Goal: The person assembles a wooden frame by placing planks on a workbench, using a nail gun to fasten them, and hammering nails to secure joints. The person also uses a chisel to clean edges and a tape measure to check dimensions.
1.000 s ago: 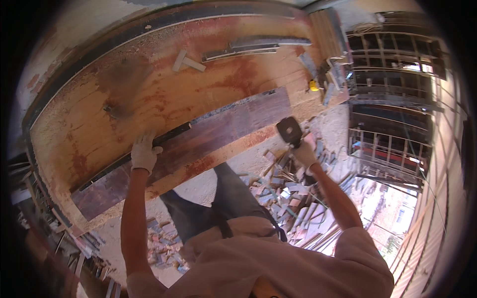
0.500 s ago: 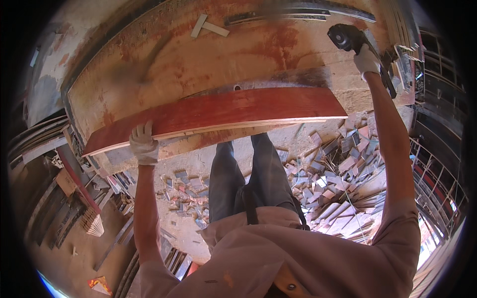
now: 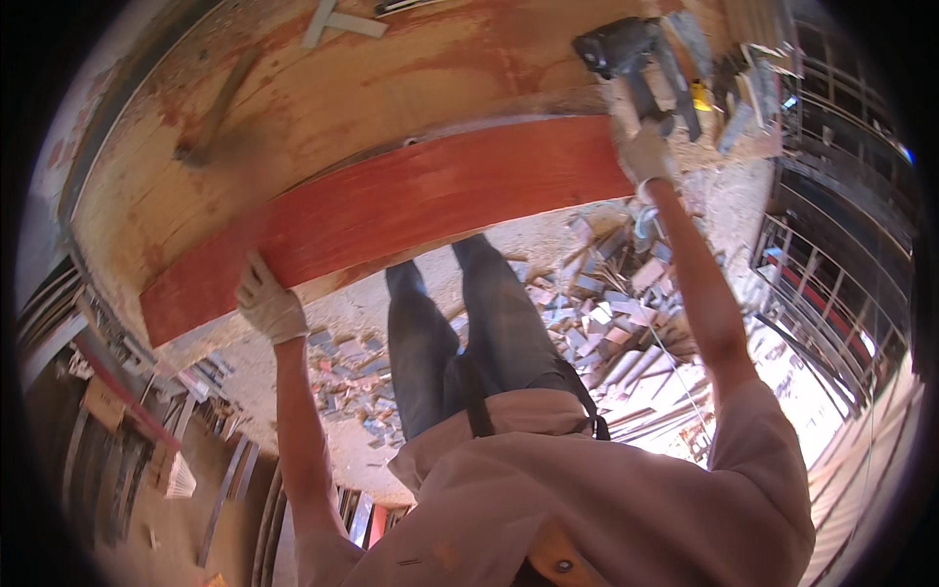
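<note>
Head view: a long red board (image 3: 391, 210) lies across the near edge of a wide plywood worktop (image 3: 323, 98), its long axis running left to right — lower at the left end, higher at the right. The left hand (image 3: 266, 305), in a pale glove, is closed on the board's near edge close to its left end, fingers wrapped under it. The right hand (image 3: 644, 152), also gloved, is up at the board's right end, closed around the handle of a dark power tool (image 3: 618, 47) that sits on the worktop just beyond that end. So each hand is at one end of the board, the left one actually holding it.

Open room lies on the near side — the board's near edge overhangs the floor, where the person's legs stand among scattered offcuts (image 3: 597, 298). On the far side of the board the worktop is mostly bare, with a few small pieces near its far edge.
</note>
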Available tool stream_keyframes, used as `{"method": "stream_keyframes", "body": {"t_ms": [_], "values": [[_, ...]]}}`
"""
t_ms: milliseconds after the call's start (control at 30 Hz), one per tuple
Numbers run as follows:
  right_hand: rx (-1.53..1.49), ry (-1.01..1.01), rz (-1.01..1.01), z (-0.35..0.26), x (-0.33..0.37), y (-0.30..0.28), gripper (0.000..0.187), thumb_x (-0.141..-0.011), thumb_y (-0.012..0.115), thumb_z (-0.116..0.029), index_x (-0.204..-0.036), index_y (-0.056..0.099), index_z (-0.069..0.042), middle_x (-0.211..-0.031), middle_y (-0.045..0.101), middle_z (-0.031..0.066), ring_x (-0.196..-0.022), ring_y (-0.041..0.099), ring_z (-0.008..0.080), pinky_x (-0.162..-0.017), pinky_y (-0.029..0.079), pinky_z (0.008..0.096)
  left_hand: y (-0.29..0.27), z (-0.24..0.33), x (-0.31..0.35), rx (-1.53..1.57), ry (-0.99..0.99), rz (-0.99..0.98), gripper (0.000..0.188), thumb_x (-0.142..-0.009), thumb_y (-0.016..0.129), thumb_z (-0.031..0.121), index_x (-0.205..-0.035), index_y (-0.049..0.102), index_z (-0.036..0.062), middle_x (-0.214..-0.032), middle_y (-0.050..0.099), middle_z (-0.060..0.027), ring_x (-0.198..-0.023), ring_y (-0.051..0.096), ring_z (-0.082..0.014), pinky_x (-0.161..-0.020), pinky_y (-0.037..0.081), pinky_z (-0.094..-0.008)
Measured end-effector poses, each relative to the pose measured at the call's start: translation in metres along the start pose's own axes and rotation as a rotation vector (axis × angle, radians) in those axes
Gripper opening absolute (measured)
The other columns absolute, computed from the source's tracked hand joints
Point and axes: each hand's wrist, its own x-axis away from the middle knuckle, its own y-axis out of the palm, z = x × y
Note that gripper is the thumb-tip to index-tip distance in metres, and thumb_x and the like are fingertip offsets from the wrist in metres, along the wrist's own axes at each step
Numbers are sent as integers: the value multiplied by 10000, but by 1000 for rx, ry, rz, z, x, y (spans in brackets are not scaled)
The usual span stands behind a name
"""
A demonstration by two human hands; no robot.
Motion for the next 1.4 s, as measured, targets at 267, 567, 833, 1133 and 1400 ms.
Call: {"method": "stream_keyframes", "body": {"t_ms": [267, 567, 833, 1133, 1400], "values": [[-498, -147, 336, 54, -9, 40, 596, -925, 724, -508, -1135, 696, 49, -954, 708, 171, -874, 660, 276, -800, 508, 424, 7, 15, -10, 435, 189, 119, 904, -846, 770, 392, -1584, 356, 74, -1608, 357, -209, -1474, 343, -424, -1200, 286, -551], [-343, -549, 188, -185, 37, 4, 442, -953, 631, -355, -1333, 608, -130, -1209, 668, 209, -1110, 642, 393, -920, 536, 508, 20, 24, 17, 443, 236, -11, 889, -942, 577, 591, -1565, 363, -6, -1665, 255, -245, -1566, 161, -431, -1276, 94, -576], [261, -1079, 454, -424, 43, 15, 620, -941, 553, -163, -1538, 393, -104, -1439, 540, 184, -1304, 541, 358, -1073, 469, 475, 30, -36, 21, 558, 157, -62, 827, -941, 613, 476, -1575, 349, 16, -1663, 297, -179, -1557, 235, -358, -1269, 124, -577], [559, -1223, 558, -531, 26, 61, 697, -888, 581, -59, -1550, 364, -71, -1506, 466, 195, -1398, 444, 365, -1150, 385, 468, 79, -139, 24, 541, 38, 55, 782, -974, 532, 527, -1583, 360, 66, -1652, 337, -144, -1548, 270, -345, -1256, 162, -589], [546, -1253, 466, -570, 45, 43, 414, -921, 592, -107, -1330, 572, -45, -1313, 597, 180, -1259, 535, 380, -1062, 438, 483, 121, -230, 26, 436, 20, 110, 754, -1001, 472, 558, -1593, 351, 107, -1649, 353, -120, -1540, 290, -342, -1249, 206, -583]]}}
